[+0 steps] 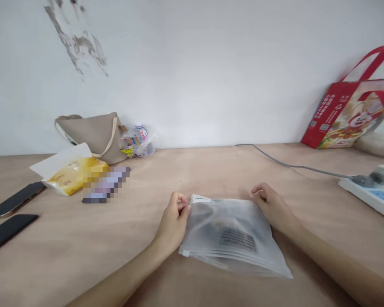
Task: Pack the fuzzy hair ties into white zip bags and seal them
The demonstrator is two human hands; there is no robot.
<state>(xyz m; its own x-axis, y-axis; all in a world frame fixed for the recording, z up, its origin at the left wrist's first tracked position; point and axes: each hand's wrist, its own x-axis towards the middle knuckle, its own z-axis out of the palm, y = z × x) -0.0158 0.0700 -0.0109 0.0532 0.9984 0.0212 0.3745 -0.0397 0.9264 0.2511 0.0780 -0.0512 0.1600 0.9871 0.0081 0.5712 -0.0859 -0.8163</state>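
A frosted translucent plastic bag (pixel 233 236) with something dark inside lies flat on the wooden table (pixel 192 179) in front of me. A small white label shows at its far left corner. My left hand (pixel 173 224) pinches that far left corner with curled fingers. My right hand (pixel 272 207) grips the far right corner, fingers bent over the edge. Both forearms reach in from the bottom of the view.
Two dark phones (pixel 9 213) lie at the left edge. A yellow packet (pixel 68 175), a beige bag (pixel 92 134) and a clear bag holding a small bottle (pixel 139 140) sit at the back left. A red gift bag (pixel 348 113), a grey cable and a white power strip (pixel 371 189) are at the right.
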